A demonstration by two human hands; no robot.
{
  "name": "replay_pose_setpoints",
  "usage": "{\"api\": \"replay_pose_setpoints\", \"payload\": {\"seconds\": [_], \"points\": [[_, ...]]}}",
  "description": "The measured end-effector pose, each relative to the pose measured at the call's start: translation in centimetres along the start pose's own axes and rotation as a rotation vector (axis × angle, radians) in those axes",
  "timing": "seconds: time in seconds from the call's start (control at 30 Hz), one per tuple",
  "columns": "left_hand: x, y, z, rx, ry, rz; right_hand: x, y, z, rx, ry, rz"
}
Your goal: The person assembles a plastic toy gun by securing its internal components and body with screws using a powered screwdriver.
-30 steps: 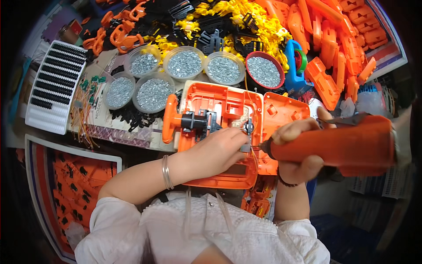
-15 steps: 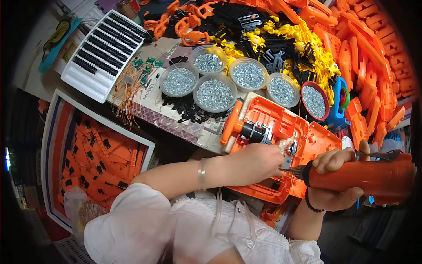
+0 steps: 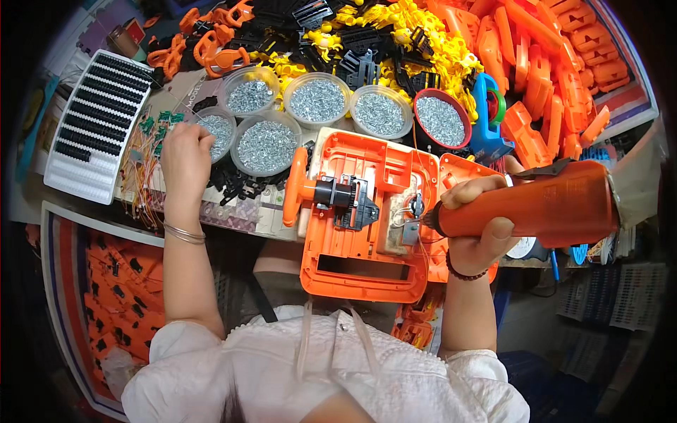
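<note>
My right hand [image 3: 479, 236] is wrapped round an orange power screwdriver [image 3: 557, 204], whose tip points left over the right side of an open orange plastic housing [image 3: 328, 271]. In the housing sit a black motor-like part with a gear [image 3: 338, 194], a small grey metal plate [image 3: 411, 233] and thin wires. An orange ring-shaped handle [image 3: 294, 187] sticks out at the left. My left hand [image 3: 186, 158] is beside the leftmost clear tub of small screws [image 3: 218, 130], fingers curled together; whatever they pinch is hidden. Loose wires with green connectors [image 3: 144, 166] lie just left of it.
Several more screw tubs [image 3: 266, 148] stand behind the housing, one with a red rim [image 3: 442, 120]. A white tray of black parts [image 3: 95, 127] is at left. Yellow, black and orange parts [image 3: 529, 70] pile up at the back. Below left stands a bin of orange parts [image 3: 123, 303].
My left hand has left the housing and reached up and left to the screw tubs. The screwdriver has come away from the metal plate. The whole view has shifted.
</note>
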State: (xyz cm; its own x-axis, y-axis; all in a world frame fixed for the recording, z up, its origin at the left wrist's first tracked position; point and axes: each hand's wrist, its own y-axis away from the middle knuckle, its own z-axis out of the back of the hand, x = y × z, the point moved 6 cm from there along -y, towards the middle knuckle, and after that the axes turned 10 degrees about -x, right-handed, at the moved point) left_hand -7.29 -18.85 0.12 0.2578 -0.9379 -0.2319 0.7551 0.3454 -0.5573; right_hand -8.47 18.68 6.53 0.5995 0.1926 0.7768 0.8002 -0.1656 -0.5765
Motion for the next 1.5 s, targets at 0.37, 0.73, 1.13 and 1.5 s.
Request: {"api": "replay_pose_setpoints", "payload": {"seconds": [0.37, 0.73, 1.13, 1.5], "points": [[-3.2, 0.2, 2.5, -0.064, 0.116, 0.008, 0.0, 0.1, -0.7, 0.099, 0.117, -0.017], [-23.9, 9.4, 1.5, 0.52, 0.907, -0.804, 0.7, 1.2, 0.5, 0.031, 0.035, -0.134], [-24.6, 10.2, -0.2, 0.547, 1.038, -0.836, 1.9, 1.0, 0.2, 0.046, 0.017, -0.15], [-23.4, 8.9, 0.5, 0.647, 1.094, -0.731, 0.9, 1.7, 0.9, 0.027, -0.014, -0.138]]}}
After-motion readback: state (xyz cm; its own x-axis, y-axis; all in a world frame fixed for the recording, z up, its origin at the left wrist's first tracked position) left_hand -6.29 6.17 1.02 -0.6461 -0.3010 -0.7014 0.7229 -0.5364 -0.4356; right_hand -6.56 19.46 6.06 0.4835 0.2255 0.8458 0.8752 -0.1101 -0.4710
